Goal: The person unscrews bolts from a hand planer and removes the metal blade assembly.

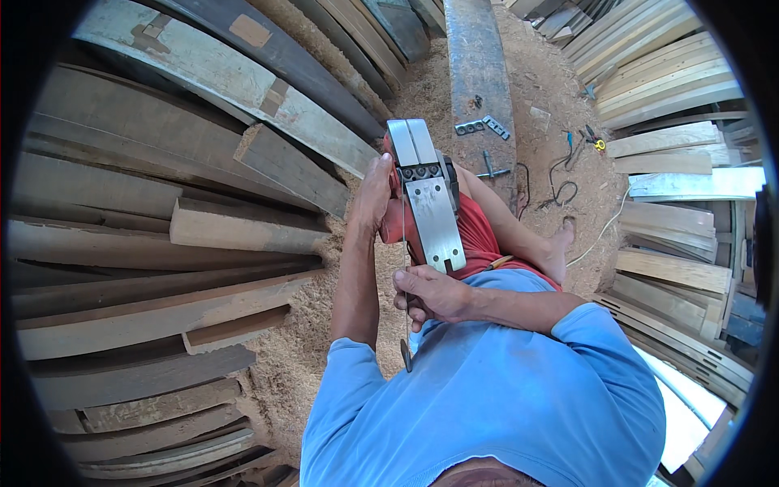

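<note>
Fingers (pixel 416 314) of the right hand (pixel 438 294) are clamped on a slim metal tool (pixel 406 355) with a flared end, its shaft running up beside an upturned power planer (pixel 438 223). That planer is over the person's lap, metal sole upward, the left hand (pixel 372 195) clasped on its red side. Beyond, small metal parts (pixel 496 127) lie on a long worktop (pixel 479 49).

Electric planer (pixel 421 173): sole plates (pixel 436 223) smooth, bright metal; housing (pixel 393 222) red, apparently plastic. T-handled wrench (pixel 406 355): slim metal shaft. Shirt (pixel 495 390): matt blue cloth. Shorts (pixel 477 231): red cloth. Stacked boards (pixel 105 174): wood, matt, rough. Bench plank (pixel 480 57): scuffed, worn surface.
</note>
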### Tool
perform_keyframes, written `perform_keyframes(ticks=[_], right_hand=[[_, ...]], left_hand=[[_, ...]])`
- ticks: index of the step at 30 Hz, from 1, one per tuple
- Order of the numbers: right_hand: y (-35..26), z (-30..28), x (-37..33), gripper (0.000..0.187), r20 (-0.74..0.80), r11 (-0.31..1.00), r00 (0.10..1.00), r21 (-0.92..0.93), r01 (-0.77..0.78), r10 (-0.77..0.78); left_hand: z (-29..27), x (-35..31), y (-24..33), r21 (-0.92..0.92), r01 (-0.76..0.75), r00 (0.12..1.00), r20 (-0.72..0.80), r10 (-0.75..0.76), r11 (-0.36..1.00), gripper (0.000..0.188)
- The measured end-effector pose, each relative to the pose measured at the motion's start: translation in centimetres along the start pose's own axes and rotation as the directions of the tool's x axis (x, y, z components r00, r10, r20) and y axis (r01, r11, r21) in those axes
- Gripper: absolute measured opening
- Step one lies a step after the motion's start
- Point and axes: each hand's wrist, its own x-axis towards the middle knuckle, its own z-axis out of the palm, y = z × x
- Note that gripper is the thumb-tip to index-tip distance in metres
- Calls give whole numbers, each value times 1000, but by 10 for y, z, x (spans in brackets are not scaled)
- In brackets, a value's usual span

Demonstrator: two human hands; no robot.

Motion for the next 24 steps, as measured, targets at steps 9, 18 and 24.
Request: perform_keyframes(ticks=[9,18,24], right_hand=[[-6,10,-5,37,-29,996,1000,90,11,-8],[-14,14,-14,39,-23,988,999,153,27,-24],[-19,19,-17,40,-18,990,1000,142,16,-14]], left_hand=[[3,-9,13,-4,15,999,41,-15,1000,55],[15,-15,27,-55,-64,997,35,66,996,57],[9,-13,19,-57,-70,996,44,72,996,57]])
